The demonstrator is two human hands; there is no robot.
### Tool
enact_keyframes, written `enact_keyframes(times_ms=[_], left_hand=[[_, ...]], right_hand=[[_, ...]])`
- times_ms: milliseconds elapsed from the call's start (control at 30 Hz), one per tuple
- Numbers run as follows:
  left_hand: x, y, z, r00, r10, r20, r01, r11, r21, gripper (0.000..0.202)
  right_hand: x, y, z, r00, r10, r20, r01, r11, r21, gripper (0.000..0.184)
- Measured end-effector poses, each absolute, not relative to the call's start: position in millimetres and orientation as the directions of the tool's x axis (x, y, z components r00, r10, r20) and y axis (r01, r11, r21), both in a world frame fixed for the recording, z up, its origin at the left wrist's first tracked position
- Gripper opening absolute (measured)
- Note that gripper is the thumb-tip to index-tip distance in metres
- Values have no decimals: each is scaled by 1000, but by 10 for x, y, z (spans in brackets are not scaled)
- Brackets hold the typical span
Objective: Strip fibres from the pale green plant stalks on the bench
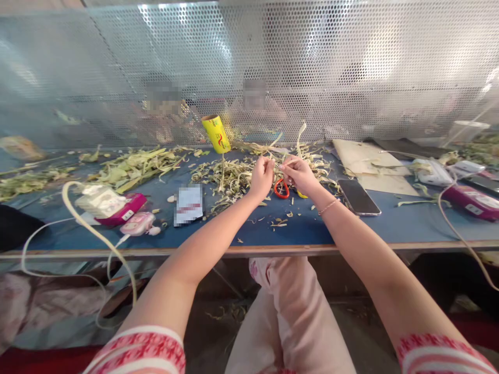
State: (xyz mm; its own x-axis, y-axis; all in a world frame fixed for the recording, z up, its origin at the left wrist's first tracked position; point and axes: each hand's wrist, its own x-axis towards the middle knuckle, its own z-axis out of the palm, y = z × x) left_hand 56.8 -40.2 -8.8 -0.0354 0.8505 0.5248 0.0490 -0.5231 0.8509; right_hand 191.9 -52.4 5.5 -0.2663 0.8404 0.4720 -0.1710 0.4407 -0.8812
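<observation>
both hands were above the near edge of a tangled pile of pale dried strips (pixel 234 174), which lay on the blue surface (pixel 296 234) in front of the person. the left hand (pixel 263 176) was curled, its thumb and fingertips pressed together. the right hand (pixel 297 171) faced it just beside, its fingers also drawn in to a pinch, and a thin bracelet (pixel 328 206) circled that wrist. whatever lay between the fingertips was too small to make out. a single pale strip (pixel 301 137) rose in a curve behind the right hand; whether it touched the fingers could not be told.

a red loop (pixel 287 191) rested under the hands, with a yellow piece (pixel 302 195) near it, partly hidden by the right hand. small scraps (pixel 278 222) were scattered on the surface nearer the person.

to the right of the right hand lay a dark phone (pixel 357 197), and beyond it some pale flat sheets (pixel 370 158). a yellow tube (pixel 216 134) leaned at the back of the pile, before a perforated metal panel (pixel 249 52). farther left lay another heap of greener strips (pixel 132 166), and nearer the person a magenta box (pixel 134 208).
</observation>
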Motion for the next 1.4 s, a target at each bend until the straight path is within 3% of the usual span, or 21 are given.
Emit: enact_keyframes(times_ms=[67, 167, 333, 467, 600, 800, 967, 1167, 1267, 1400], left_hand=[[561, -404, -87, -51, 832, 553, 59, -550, 833, 32], [543, -415, -78, -54, 825, 563, 58, -560, 827, 32], [543, -452, -45, 64, 878, 475, -42, -473, 880, 31], [572, -474, -9, 205, 926, 317, -242, -266, 933, 27], [568, -472, 13, 218, 939, 266, -372, -172, 912, 22], [513, -411, 1, 176, 949, 260, -329, -193, 925, 16], [491, -400, 15, 198, 968, 156, -326, -86, 942, 14], [488, -406, 27, 213, 964, 162, -359, -77, 930, 13], [482, -393, 18, 206, 963, 174, -368, -88, 926, 11], [482, -371, -8, 227, 949, 217, -338, -132, 932, 9]], right_hand=[[1939, -506, 43, -243, 859, 450, -134, 430, -893, 42], [1956, -476, 11, -257, 854, 452, 53, 480, -876, 38], [1975, -464, -27, -260, 823, 506, 266, 565, -781, 23], [2003, -458, -16, -248, 791, 559, 269, 610, -745, 20], [2020, -420, -14, -268, 801, 536, 229, 593, -772, 25], [1991, -397, -57, -288, 796, 532, 157, 587, -794, 26], [1994, -415, -46, -367, 839, 402, 62, 453, -889, 25], [2031, -448, 5, -428, 845, 320, -14, 348, -938, 30], [2049, -425, -5, -428, 855, 293, 13, 330, -944, 31], [2079, -355, -39, -318, 885, 341, 175, 408, -896, 26]])
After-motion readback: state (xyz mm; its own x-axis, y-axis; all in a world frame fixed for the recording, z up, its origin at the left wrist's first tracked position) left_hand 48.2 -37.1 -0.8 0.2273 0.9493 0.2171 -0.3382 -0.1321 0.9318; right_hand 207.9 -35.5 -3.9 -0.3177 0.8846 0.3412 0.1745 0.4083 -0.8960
